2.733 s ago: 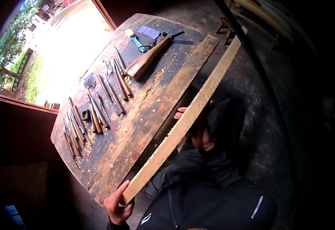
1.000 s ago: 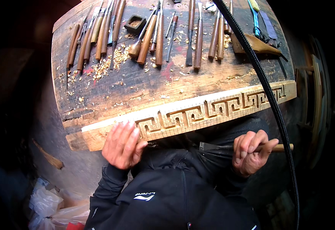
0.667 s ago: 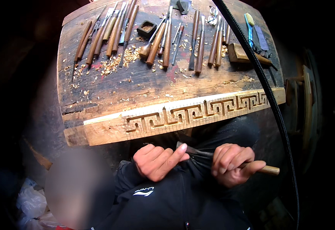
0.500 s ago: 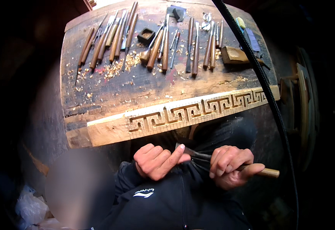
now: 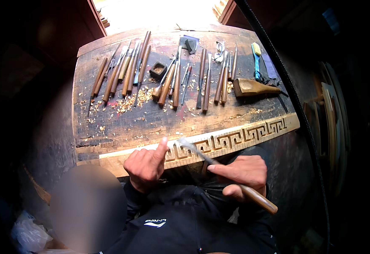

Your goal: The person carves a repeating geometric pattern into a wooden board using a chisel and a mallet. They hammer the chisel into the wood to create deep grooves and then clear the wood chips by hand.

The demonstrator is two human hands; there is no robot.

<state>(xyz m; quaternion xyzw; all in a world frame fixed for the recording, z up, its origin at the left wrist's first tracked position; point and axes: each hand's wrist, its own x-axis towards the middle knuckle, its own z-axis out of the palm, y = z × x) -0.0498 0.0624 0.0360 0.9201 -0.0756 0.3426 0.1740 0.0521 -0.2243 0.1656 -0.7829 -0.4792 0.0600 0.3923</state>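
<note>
My right hand point(image 5: 246, 173) grips a chisel point(image 5: 259, 199) by its wooden handle. The chisel's flat metal blade, blurred by motion, slants up and left over a carved wooden board point(image 5: 117, 161). My left hand point(image 5: 144, 167) is close to the board's near edge, left of the blade and apart from it. One finger points up while the others are curled, and I see nothing held in them. A recessed key pattern runs along the board, over pencilled grid lines; my left hand covers part of its left end.
Across the worn workbench point(image 5: 130, 127) lie several chisels point(image 5: 140, 63), wood shavings point(image 5: 125, 106), a small dark square box point(image 5: 158, 70), a wooden mallet point(image 5: 252, 87) and a blue brush point(image 5: 256, 59). A black cable point(image 5: 292, 89) hangs down on the right. Stacked boards point(image 5: 335, 114) stand beyond it.
The chisel has swung up and away from my body, its blade leaving my left fingertip and reaching over the board. Both hands have come nearer the board. The view has tilted up.
</note>
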